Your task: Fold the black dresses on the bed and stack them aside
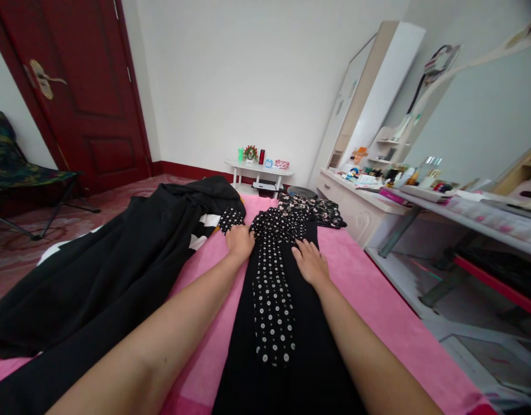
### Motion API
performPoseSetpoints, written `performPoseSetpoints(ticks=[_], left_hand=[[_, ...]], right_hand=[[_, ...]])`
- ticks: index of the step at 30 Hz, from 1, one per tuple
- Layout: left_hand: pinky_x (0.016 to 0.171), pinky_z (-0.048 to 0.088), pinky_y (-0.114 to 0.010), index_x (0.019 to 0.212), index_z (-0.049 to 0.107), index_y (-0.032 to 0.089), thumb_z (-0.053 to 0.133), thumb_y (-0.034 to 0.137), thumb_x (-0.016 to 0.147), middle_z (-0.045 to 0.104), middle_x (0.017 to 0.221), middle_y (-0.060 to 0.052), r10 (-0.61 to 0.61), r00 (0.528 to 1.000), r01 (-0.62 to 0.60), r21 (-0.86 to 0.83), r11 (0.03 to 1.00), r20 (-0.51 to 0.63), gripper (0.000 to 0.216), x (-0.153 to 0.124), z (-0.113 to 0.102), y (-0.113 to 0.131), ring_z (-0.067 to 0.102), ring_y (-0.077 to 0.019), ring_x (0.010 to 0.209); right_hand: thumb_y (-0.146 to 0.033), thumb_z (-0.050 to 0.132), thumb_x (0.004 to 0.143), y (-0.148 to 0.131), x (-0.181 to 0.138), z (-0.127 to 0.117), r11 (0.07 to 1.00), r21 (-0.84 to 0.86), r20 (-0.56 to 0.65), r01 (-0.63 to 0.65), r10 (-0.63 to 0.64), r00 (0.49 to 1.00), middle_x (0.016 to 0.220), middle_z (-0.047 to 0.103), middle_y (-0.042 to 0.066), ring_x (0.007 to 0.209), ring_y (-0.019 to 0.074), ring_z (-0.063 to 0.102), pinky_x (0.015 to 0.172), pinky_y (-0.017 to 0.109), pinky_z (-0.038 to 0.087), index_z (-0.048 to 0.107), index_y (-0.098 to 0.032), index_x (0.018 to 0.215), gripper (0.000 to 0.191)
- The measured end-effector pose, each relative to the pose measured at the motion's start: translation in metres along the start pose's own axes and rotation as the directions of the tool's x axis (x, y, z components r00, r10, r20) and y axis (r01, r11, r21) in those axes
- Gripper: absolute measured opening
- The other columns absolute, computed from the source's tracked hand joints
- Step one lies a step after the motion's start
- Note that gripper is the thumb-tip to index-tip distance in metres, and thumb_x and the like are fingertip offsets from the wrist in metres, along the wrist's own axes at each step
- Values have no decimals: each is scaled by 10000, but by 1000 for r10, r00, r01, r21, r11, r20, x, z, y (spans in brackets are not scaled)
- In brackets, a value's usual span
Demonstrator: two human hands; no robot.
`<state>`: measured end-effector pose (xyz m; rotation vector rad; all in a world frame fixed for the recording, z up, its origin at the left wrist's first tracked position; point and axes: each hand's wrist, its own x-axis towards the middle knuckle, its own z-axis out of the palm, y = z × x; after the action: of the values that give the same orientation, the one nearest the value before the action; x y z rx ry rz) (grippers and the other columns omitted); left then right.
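Observation:
A black garment with white dots lies on the pink bed cover, with one long sleeve-like strip stretching toward me over plain black cloth. My left hand is closed on the dotted garment at its left side, and a bit of dotted cloth shows beyond the knuckles. My right hand rests flat with fingers apart on the black cloth, fingertips close to the dotted garment's right edge. Just beyond both hands is a folded black floral garment.
A heap of black clothing covers the left side of the bed. At the far end stands a low white table with small items. To the right are a cluttered dresser and a desk. A folding chair stands by the red door.

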<state>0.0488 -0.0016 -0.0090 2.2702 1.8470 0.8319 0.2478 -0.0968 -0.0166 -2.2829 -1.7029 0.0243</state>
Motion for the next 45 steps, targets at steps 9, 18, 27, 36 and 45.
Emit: performPoseSetpoints(ticks=[9, 18, 27, 36, 45], left_hand=[[860, 441, -259, 1065, 648, 129, 279, 303, 908, 656, 1117, -119, 70, 996, -71, 24, 997, 60, 436, 86, -56, 1, 599, -220, 1038], [819, 471, -291, 882, 723, 110, 684, 294, 623, 700, 949, -160, 23, 902, -135, 231, 964, 431, 321, 85, -87, 10, 632, -301, 943], [624, 512, -286, 916, 684, 143, 762, 424, 473, 695, 912, -112, -71, 564, -116, 164, 980, 823, 530, 39, -102, -41, 650, -256, 783], [686, 467, -300, 961, 619, 179, 527, 363, 783, 648, 943, -90, 471, 879, -462, 387, 798, 77, 272, -5, -132, -29, 623, -242, 854], [755, 464, -293, 952, 647, 197, 396, 265, 906, 639, 894, -64, 673, 668, -738, 163, 655, 319, 264, -69, -120, -40, 609, -187, 840]], right_hand=[[-522, 174, 934, 1, 0, 1, 1000, 4, -21, -5, 5, 1000, 1509, 276, 30, 1384, 239, 194, 1081, 480, 193, 357, -269, 1402, 563], [-516, 195, 932, 2, 0, 2, 999, 28, -17, -15, 15, 1000, 1509, 277, 22, 1384, 240, 191, 1082, 484, 182, 366, -277, 1398, 550], [-523, 200, 928, 4, 3, 4, 999, 32, -39, -5, 6, 999, 1500, 297, 26, 1378, 246, 211, 1072, 491, 207, 386, -271, 1387, 555], [-517, 188, 932, 3, 1, 3, 1000, 16, -32, -4, 5, 999, 1501, 296, 26, 1379, 244, 213, 1073, 492, 212, 382, -261, 1391, 560], [-531, 189, 927, 2, 2, 2, 1000, 18, -37, -6, 6, 999, 1498, 304, 24, 1377, 245, 219, 1080, 488, 204, 391, -262, 1385, 568]])
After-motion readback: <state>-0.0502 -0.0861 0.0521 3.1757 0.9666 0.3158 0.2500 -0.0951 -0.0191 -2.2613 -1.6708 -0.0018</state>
